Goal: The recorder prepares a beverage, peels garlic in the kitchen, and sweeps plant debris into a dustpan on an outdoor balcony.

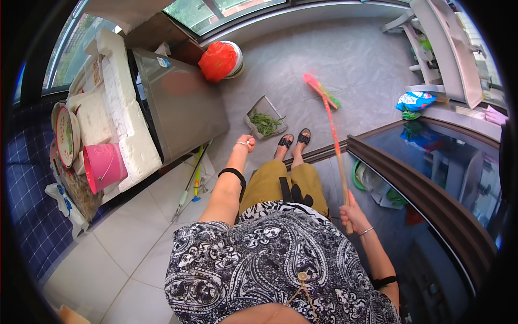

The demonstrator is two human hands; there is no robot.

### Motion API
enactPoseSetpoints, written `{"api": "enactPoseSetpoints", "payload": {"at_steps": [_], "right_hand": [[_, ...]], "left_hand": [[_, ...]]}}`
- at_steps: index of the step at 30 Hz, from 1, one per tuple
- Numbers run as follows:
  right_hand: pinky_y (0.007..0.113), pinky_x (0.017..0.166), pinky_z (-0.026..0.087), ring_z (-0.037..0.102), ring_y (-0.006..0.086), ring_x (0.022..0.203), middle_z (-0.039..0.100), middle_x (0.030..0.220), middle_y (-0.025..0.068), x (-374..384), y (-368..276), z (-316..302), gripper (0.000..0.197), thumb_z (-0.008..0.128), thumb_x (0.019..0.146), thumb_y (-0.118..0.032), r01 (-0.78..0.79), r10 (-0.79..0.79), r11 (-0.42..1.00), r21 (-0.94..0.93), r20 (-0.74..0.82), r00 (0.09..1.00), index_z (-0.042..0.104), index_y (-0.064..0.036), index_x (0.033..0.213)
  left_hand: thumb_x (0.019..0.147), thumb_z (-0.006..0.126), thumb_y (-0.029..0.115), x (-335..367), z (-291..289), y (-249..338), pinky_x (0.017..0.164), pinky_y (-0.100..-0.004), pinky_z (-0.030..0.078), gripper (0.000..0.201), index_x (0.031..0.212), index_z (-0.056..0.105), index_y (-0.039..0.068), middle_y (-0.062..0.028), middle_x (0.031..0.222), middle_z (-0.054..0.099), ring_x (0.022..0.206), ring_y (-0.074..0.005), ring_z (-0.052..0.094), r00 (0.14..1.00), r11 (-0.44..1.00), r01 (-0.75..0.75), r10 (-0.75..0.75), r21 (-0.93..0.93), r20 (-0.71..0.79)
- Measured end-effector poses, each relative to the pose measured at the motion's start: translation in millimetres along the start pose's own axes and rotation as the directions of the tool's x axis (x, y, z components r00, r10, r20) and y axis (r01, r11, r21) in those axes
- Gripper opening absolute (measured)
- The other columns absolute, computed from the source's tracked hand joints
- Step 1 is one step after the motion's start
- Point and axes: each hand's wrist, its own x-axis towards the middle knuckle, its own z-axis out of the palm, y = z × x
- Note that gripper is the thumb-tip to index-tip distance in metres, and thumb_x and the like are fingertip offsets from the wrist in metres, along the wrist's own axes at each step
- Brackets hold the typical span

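Observation:
My right hand (pixel 354 214) is wrapped round the wooden end of a broom (pixel 330 121) with a red and orange stick. The broom's pink and green head (pixel 321 90) rests on the grey floor ahead of me. My left hand (pixel 245 143) is closed at the near corner of a grey dustpan (pixel 280 127); the fingers hide most of the grip. A heap of green leaves and stems (pixel 263 123) lies inside the dustpan, just in front of my feet.
At left, a grey cabinet (pixel 183 102) stands beside a white foam box (pixel 132 140) and a pink bucket (pixel 105 166). A white bucket with a red bag (pixel 218 60) is beyond. Dark-framed sliding glass doors (pixel 431 156) and a white rack (pixel 448 48) are at right.

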Motion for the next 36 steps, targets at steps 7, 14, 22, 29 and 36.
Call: {"api": "enactPoseSetpoints", "payload": {"at_steps": [7,14,22,29,36], "right_hand": [[0.023,0.034,0.031,0.035,0.0076,0.039,0.04,0.059,0.0003,2,63,4,0.074,0.044,0.076,0.005,0.04,-0.065,0.992,0.124,0.209,0.976,0.013,-0.0202,0.138],[0.022,0.034,0.031,0.036,0.0072,0.04,0.038,0.056,-0.0009,-69,19,-1,0.078,0.051,0.078,-0.006,0.019,0.013,0.983,-0.183,0.173,0.985,0.005,-0.0209,0.139],[0.027,0.035,0.039,0.044,0.0111,0.04,0.048,0.057,0.0049,-35,73,-32,0.069,0.052,0.071,-0.004,0.162,-0.233,0.942,-0.293,-0.225,0.946,0.027,-0.0168,0.134],[0.029,0.034,0.041,0.048,0.0147,0.04,0.05,0.058,0.0071,27,129,-33,0.05,0.05,0.069,-0.002,0.231,-0.265,0.964,-0.134,-0.358,0.895,0.042,-0.0127,0.117],[0.028,0.033,0.038,0.045,0.0129,0.04,0.047,0.057,0.0042,85,33,-46,0.064,0.049,0.073,0.0,0.299,-0.346,0.938,-0.176,-0.413,0.843,0.031,-0.0169,0.131]], "left_hand": [[0.082,0.042,0.003,-15,-6,5,0.031,-0.0217,0.02,0.024,0.064,0.027,0.007,-0.001,0.05,0.029,0.037,-0.0112,0.026,0.999,0.999,0.035,-0.035,0.032,0.006],[0.084,0.041,0.002,-58,9,-13,0.033,-0.0232,0.017,0.028,0.062,0.025,0.008,-0.0001,0.05,0.025,0.038,-0.0117,0.022,1.0,0.999,-0.026,0.026,-0.046,-0.016],[0.082,0.041,-0.001,-84,22,-5,0.032,-0.0223,0.018,0.025,0.063,0.027,0.007,0.0002,0.05,0.026,0.038,-0.011,0.022,0.989,0.998,0.062,-0.062,0.007,0.134],[0.084,0.04,0.002,-118,63,-3,0.032,-0.0199,0.018,0.026,0.062,0.029,0.008,0.0006,0.05,0.026,0.04,-0.0098,0.023,0.966,0.968,0.213,-0.188,-0.132,0.18],[0.086,0.04,0.008,-124,138,12,0.032,-0.0199,0.018,0.03,0.058,0.029,0.008,0.0008,0.05,0.028,0.039,-0.0089,0.024,0.949,0.942,0.279,-0.241,-0.187,0.201]]}}
